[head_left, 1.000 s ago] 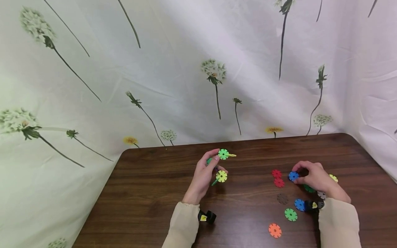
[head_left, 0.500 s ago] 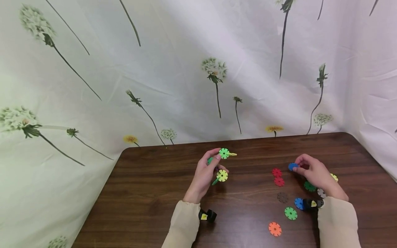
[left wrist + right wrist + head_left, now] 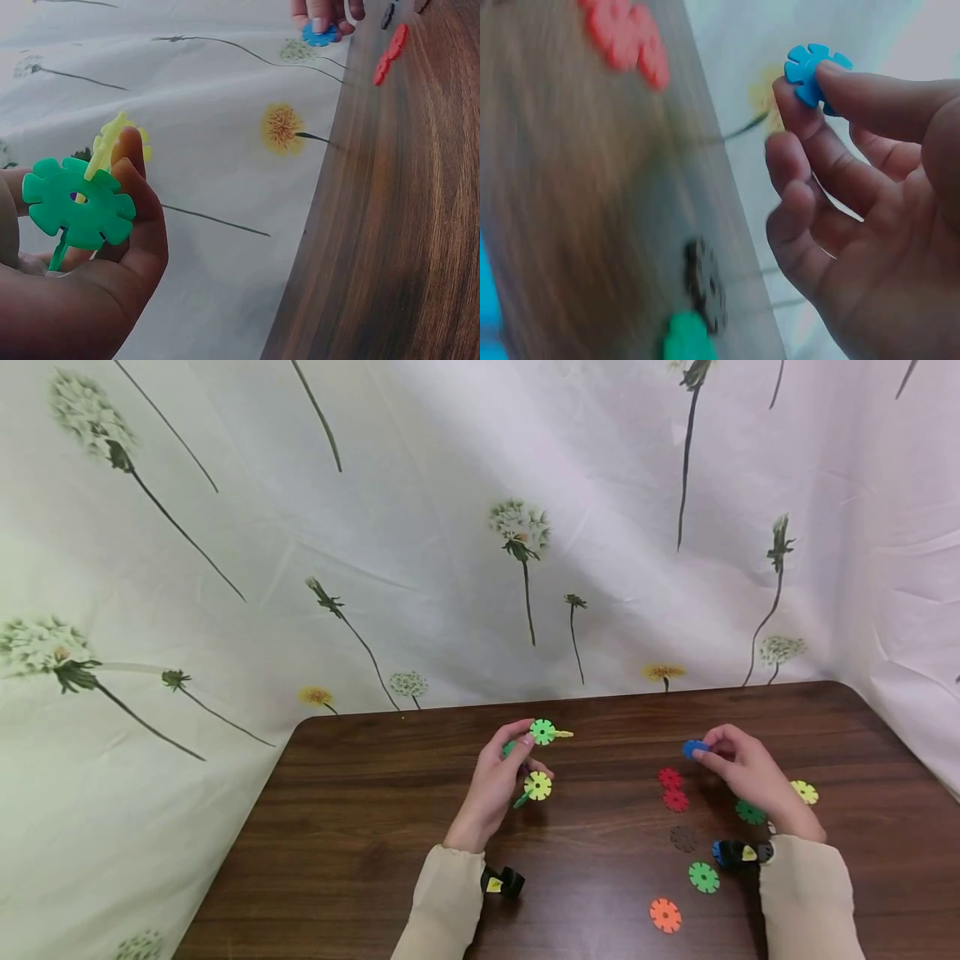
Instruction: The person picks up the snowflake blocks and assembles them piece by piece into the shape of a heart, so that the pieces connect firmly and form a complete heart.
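My left hand (image 3: 493, 783) holds a joined cluster of notched plastic discs above the table. In it show a green disc (image 3: 542, 732) at the top, a yellow disc (image 3: 537, 786) lower down and a yellow one edge-on at the side. The left wrist view shows a green disc (image 3: 79, 202) close up, slotted into a yellow disc (image 3: 105, 146). Farther right, my right hand (image 3: 750, 774) pinches a blue notched disc (image 3: 695, 749) between thumb and forefinger, raised off the table. The right wrist view has this blue disc (image 3: 810, 73) at the fingertips, the other fingers loosely bent.
Loose discs lie on the dark wooden table (image 3: 360, 810) around the right hand: two red discs (image 3: 672, 789), a brown disc (image 3: 683, 838), a light green disc (image 3: 704, 877), an orange disc (image 3: 665, 915), a dark green disc (image 3: 750, 812) and a yellow disc (image 3: 806, 792). A flowered cloth (image 3: 420, 568) hangs behind.
My right hand has lifted the blue disc from the table and carried it up, away from me and slightly left. The left hand with its cluster has stayed nearly still.
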A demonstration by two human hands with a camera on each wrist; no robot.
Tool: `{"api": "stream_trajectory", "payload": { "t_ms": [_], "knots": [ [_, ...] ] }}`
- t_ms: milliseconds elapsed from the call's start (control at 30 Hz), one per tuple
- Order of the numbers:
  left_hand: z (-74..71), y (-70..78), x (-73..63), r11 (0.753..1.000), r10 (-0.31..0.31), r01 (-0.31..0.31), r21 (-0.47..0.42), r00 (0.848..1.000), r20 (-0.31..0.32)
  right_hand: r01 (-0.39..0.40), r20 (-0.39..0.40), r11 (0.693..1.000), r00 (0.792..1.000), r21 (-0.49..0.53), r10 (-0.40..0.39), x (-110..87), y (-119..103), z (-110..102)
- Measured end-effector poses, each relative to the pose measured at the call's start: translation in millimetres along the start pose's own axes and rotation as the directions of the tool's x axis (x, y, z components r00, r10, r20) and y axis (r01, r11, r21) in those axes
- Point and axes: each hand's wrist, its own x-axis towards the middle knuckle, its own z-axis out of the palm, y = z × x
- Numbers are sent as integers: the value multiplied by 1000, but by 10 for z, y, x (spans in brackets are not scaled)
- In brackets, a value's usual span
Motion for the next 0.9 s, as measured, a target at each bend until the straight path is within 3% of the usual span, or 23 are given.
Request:
{"api": "stream_trajectory", "payload": {
  "t_ms": [267,567,900],
  "knots": [
    [18,-17,0,1000,1,-1,-6,1000,9,56,69,992,996,117,-64,58,-134,149],
    [80,-48,7,999,8,-10,49,998,55,72,129,974,986,215,-102,115,-347,274],
    [93,-65,-6,998,6,-9,54,998,55,114,135,957,979,266,-154,139,-627,430]
  ]
}}
